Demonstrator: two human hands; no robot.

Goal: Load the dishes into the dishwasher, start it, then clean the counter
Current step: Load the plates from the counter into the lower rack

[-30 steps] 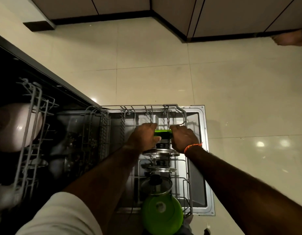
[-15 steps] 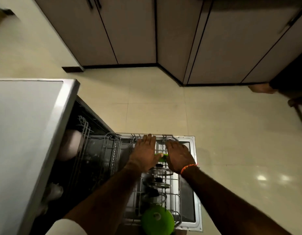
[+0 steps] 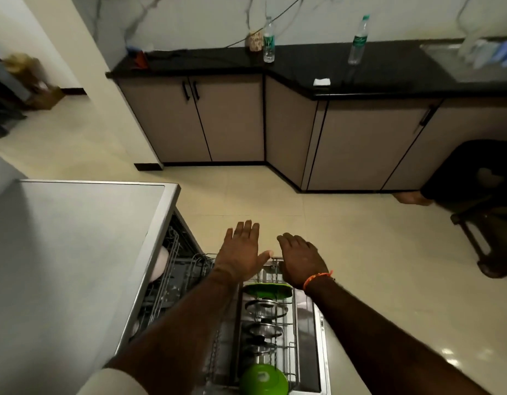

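While both hands, left hand [image 3: 242,250] and right hand [image 3: 299,259], hover spread and empty, the loaded lower rack [image 3: 275,262] looks heavy and stiff; push its front rail.

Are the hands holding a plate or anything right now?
No, nothing is held. The left hand and the right hand are both empty, fingers straight, above the far end of the dishwasher rack. The green plate stands in the rack by itself.
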